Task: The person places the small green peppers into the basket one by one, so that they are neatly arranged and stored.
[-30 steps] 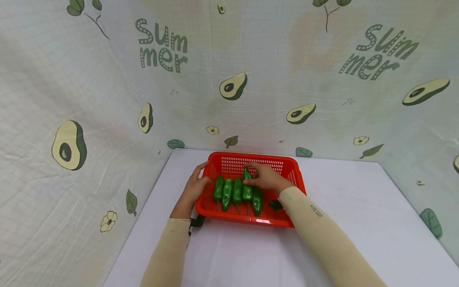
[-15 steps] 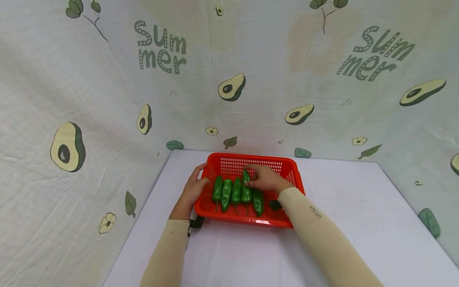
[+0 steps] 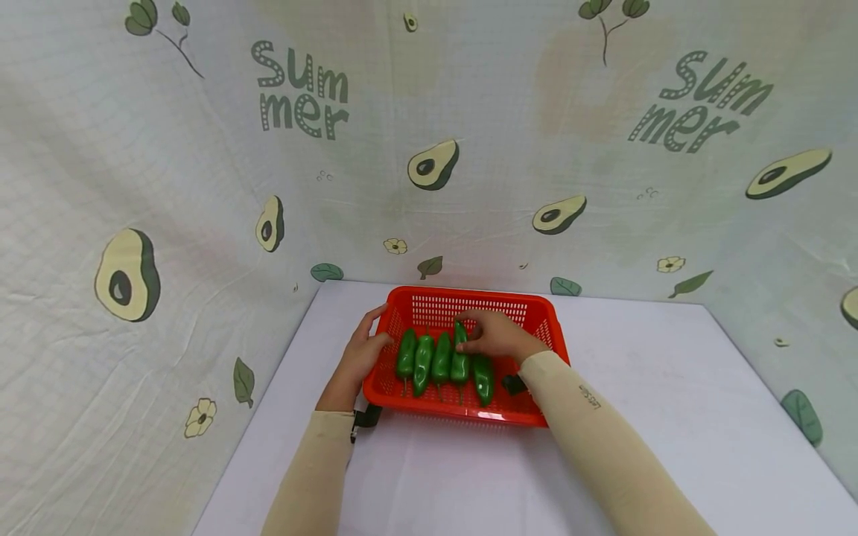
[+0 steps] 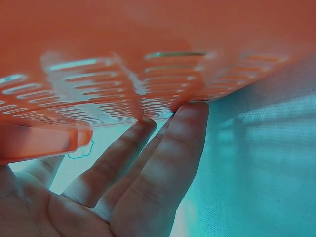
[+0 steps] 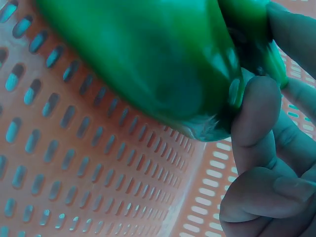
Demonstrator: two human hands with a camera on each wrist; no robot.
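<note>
Several green peppers lie side by side, lengthwise to me, in a red plastic basket (image 3: pixel 469 413). My right hand (image 3: pixel 496 333) reaches over the basket's right side, its thumb and fingers pinching the upper part of a green pepper (image 3: pixel 460 368), second from the right. In the right wrist view, the rightmost pepper (image 5: pixel 128 54) looms in front, and the pinched pepper (image 5: pixel 247 22) shows partly behind it. My left hand (image 3: pixel 362 353) grips the basket's left edge, thumb at the rim. Its fingers (image 4: pixel 168 158) press against the slotted outer wall in the left wrist view.
The basket stands on a white-covered table (image 3: pixel 643 372), near its back edge. A cloth backdrop (image 3: pixel 496 97) printed with avocados and leaves rises behind and along both sides. A small black device (image 3: pixel 514 383) sits at my right wrist, over the basket's right part.
The pinched pepper has shifted slightly left, and a small gap has opened beside the rightmost pepper. My left hand keeps its hold on the basket. The head view has tilted a little.
</note>
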